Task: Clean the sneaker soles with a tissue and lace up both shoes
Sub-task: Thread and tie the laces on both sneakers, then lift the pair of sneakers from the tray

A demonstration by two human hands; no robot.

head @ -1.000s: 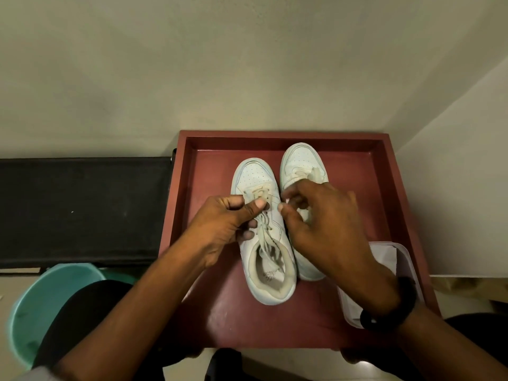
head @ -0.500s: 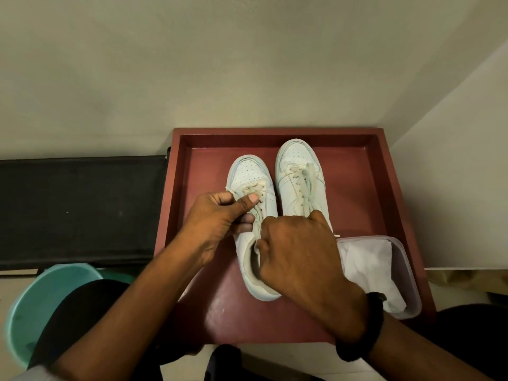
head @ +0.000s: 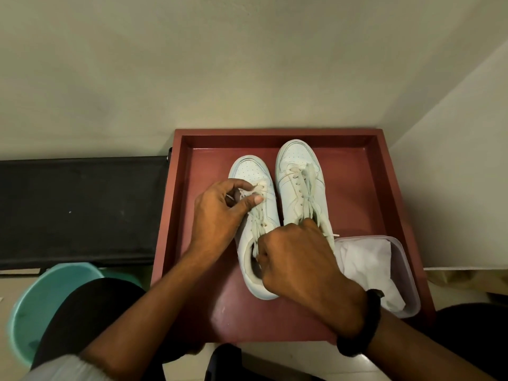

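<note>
The left grip (head: 220, 213) is closed in a pinch, thumb against fingertips, on the lace (head: 258, 221) at the far eyelets of the left sneaker (head: 254, 174); the right grip (head: 299, 259) is curled tight over that shoe's near collar and seems to hold the lace's near strand, though the back of the hand hides the contact; the left sneaker stands upright, toe pointing away, just beside the right sneaker (head: 298, 166), which is already threaded, its loose ends trailing toward the right hand; both stand on the red rimmed table (head: 206, 166), with a clear tub (head: 409, 270) holding the tissue (head: 365, 259) at the near right corner and a teal bucket (head: 33, 312) on the floor at the near left; judging from this, lacing of the left shoe is under way; a hard tug from the right could drag the lace out of the pinch and back through an eyelet, leave the ends uneven, or slide the shoe on the smooth surface; the right wrist, close to the tub, might also knock it off the edge.
</note>
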